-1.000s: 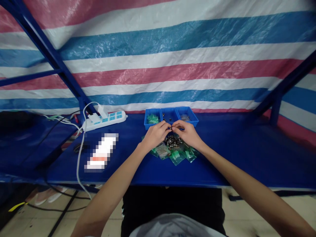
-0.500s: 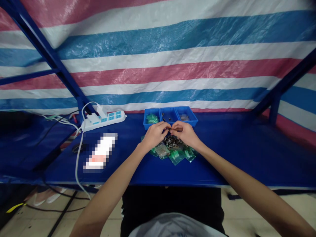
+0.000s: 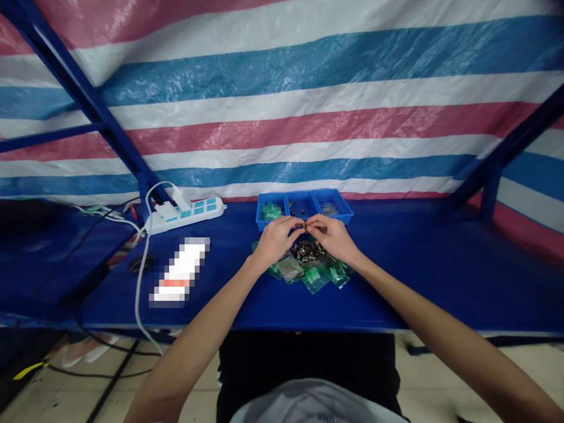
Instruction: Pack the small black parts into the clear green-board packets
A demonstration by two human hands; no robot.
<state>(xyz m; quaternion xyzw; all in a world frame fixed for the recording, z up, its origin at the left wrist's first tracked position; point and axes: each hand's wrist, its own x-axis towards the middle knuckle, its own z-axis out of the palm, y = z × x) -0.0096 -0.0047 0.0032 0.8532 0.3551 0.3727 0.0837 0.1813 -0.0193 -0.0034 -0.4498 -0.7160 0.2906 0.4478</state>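
My left hand (image 3: 277,238) and my right hand (image 3: 330,235) meet fingertip to fingertip just in front of the blue three-compartment tray (image 3: 261,225). Both are closed in a pinch on a small metal part (image 3: 304,227), mostly covered by the fingers; its exact kind does not show. Under the hands lies a pile of dark and shiny metal screws (image 3: 308,251). Around its near side are small clear zip bags, one with brownish contents (image 3: 290,269) and several with green pieces, such as a green bag (image 3: 316,279).
Green bags (image 3: 271,211) lie in the tray's left compartment, a few small dark parts in the middle, clear bags (image 3: 329,209) at right. A white power strip (image 3: 187,215) with plugs and a hanging cable (image 3: 138,288) stands left, beside a pixelated object (image 3: 180,273). Blue frame posts flank the table.
The fingertips have shifted slightly around the small part, and a little more of the screw pile shows beneath. The tray and the bags stay put.
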